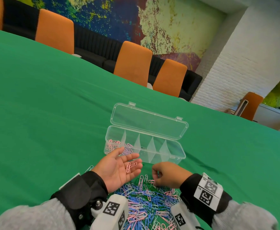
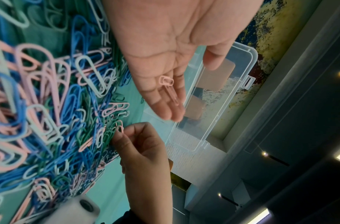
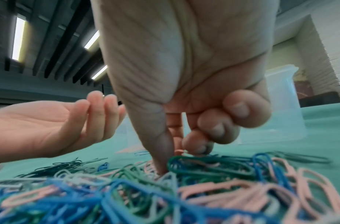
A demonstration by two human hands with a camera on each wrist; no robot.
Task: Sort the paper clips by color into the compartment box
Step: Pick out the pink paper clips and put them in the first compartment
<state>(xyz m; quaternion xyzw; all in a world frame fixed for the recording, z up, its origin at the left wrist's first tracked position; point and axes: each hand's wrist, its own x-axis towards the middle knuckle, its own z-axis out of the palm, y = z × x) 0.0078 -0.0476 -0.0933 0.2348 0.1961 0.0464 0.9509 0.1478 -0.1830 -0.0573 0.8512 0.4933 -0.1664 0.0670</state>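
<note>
Two pink clips lie on the flat, upturned left hand at centre frame; just right, the right hand pinches another pink clip at the pile's far edge, the box beyond.

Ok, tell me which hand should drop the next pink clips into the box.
Left. The left hand lies palm up with pink clips on its fingers, right beside the box's pink-filled end compartment. The right hand is down at the pile, pinching another pink clip.
</note>
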